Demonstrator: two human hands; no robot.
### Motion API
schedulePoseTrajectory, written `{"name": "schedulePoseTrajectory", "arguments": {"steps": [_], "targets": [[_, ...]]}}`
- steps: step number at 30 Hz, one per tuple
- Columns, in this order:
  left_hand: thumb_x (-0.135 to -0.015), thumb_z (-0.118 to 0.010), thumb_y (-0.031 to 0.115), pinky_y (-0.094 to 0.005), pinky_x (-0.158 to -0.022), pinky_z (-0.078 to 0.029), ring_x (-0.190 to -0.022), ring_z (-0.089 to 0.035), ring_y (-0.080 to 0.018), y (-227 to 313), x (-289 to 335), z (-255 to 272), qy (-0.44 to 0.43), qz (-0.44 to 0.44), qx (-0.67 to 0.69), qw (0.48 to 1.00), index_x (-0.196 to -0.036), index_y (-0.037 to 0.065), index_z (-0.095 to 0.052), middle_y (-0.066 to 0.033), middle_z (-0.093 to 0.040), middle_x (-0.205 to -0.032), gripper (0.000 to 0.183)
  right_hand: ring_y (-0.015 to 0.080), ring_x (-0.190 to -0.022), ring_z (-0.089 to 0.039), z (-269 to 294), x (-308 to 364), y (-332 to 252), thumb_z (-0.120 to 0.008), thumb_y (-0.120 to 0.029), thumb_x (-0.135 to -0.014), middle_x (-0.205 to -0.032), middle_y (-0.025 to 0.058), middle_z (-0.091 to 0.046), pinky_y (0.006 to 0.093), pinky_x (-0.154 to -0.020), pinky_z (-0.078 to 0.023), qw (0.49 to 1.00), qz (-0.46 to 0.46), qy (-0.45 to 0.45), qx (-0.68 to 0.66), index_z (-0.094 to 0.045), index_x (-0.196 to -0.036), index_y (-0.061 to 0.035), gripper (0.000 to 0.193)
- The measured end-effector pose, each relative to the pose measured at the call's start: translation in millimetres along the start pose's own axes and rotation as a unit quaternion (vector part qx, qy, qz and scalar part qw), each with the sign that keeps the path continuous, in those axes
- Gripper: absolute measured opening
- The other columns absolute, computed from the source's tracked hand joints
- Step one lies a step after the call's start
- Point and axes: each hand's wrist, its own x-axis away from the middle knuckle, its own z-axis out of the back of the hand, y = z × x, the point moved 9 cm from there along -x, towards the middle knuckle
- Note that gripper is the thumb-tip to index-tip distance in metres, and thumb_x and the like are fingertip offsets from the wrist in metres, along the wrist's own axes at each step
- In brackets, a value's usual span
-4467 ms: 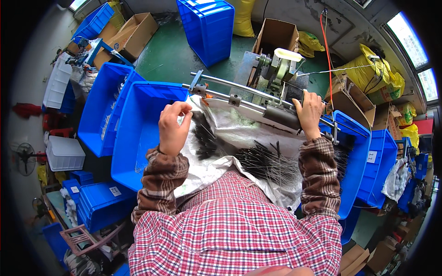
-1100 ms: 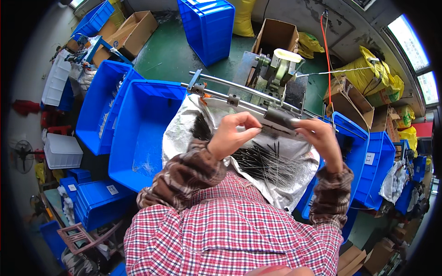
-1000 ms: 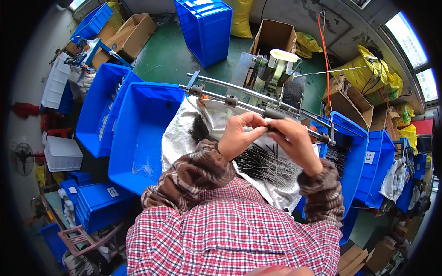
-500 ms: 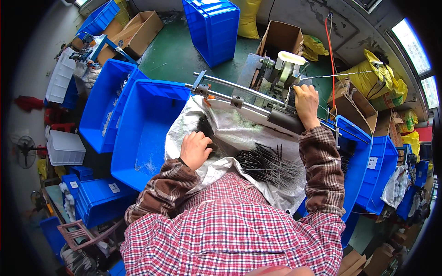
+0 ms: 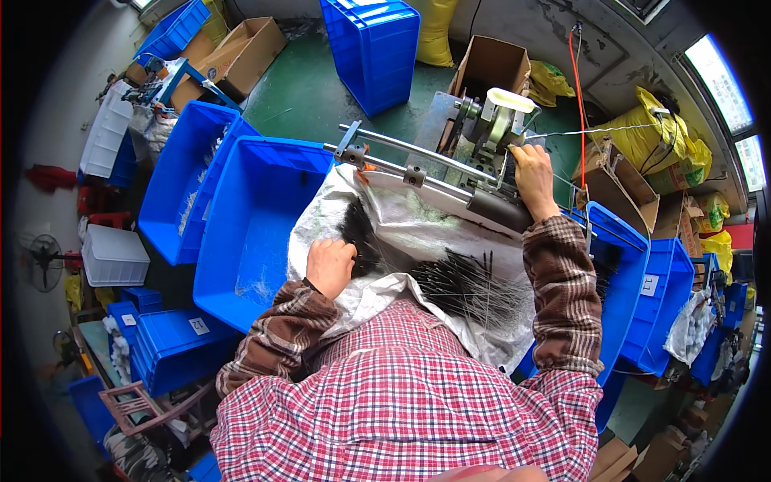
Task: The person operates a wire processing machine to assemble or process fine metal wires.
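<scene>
A white woven sack cloth (image 5: 317, 217) covers my lap. On it lies a pile of thin dark wire-like strands (image 5: 458, 281), with a second dark bunch (image 5: 358, 229) farther left. My left hand (image 5: 330, 267) is closed, its fingers curled beside the left bunch; what they hold, if anything, is hidden. My right hand (image 5: 533, 178) is up at the small bench machine (image 5: 498, 128), fingertips pressed together at its near right side, the thing in them too small to make out. A metal rail (image 5: 385, 166) with clamp collars runs left from the machine.
A large blue bin (image 5: 257, 217) stands at my left, another blue bin (image 5: 622, 293) at my right. Beyond the machine are an open cardboard box (image 5: 491, 68) and yellow sacks (image 5: 642, 120). A red cord (image 5: 578, 104) hangs to the machine's right. A tall blue crate (image 5: 371, 56) stands on the floor.
My left hand has drawn back slightly left and down from the left bunch, which shows more now. My right hand stays at the machine with hardly any movement.
</scene>
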Motion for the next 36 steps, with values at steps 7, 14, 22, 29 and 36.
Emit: {"name": "schedulePoseTrajectory", "arguments": {"steps": [7,14,22,29,36], "targets": [[-0.075,-0.064,0.008,-0.0397,-0.073,-0.04,-0.079,-0.059,-0.0263,-5,-1,34,0.041,0.011,0.095,0.995,-0.078,0.009,-0.061,-0.0066,-0.06,-0.075,0.005,0.0251,-0.099,-0.052,43,25,-5,-0.07,-0.029,-0.08,-0.107,0.0065,-0.059,0.0414,-0.084,-0.039,0.996,-0.04,0.038,0.073,-0.061,-0.114,-0.0071,0.041],[-0.074,-0.066,0.003,-0.0328,-0.068,-0.041,-0.067,-0.059,-0.0207,7,-1,131,0.059,0.002,0.157,0.986,-0.074,0.005,-0.061,-0.0052,-0.061,-0.071,0.005,0.0258,-0.096,-0.051,27,44,8,-0.073,-0.039,-0.075,-0.097,0.007,-0.058,0.0405,-0.079,-0.038,0.983,-0.145,-0.011,0.113,-0.062,-0.113,-0.0045,0.052],[-0.075,-0.069,0.001,-0.0323,-0.072,-0.043,-0.072,-0.06,-0.0211,42,-20,145,0.074,-0.05,0.274,0.958,-0.078,0.003,-0.066,-0.0065,-0.065,-0.077,0.005,0.0253,-0.093,-0.051,12,2,-48,-0.071,-0.031,-0.077,-0.094,0.0073,-0.055,0.0401,-0.077,-0.037,0.994,-0.094,0.002,0.053,-0.061,-0.102,-0.0065,0.036],[-0.079,-0.068,0.001,-0.0274,-0.074,-0.048,-0.078,-0.062,-0.0152,32,-26,125,0.003,-0.008,0.396,0.918,-0.088,0.001,-0.068,-0.0073,-0.067,-0.083,0.01,0.0274,-0.092,-0.054,33,29,9,-0.064,-0.027,-0.086,-0.096,0.0084,-0.059,0.0407,-0.077,-0.042,0.992,-0.129,0.007,-0.009,-0.066,-0.099,-0.0074,0.024],[-0.081,-0.067,0.003,-0.0245,-0.074,-0.048,-0.078,-0.059,-0.0098,73,-62,80,-0.061,-0.024,0.505,0.861,-0.089,-0.001,-0.065,-0.0039,-0.064,-0.082,0.009,0.0313,-0.083,-0.058,55,32,31,-0.057,-0.011,-0.086,-0.082,0.0125,-0.06,0.0409,-0.072,-0.046,0.994,-0.098,-0.056,0.002,-0.063,-0.084,-0.0057,0.008]]}}
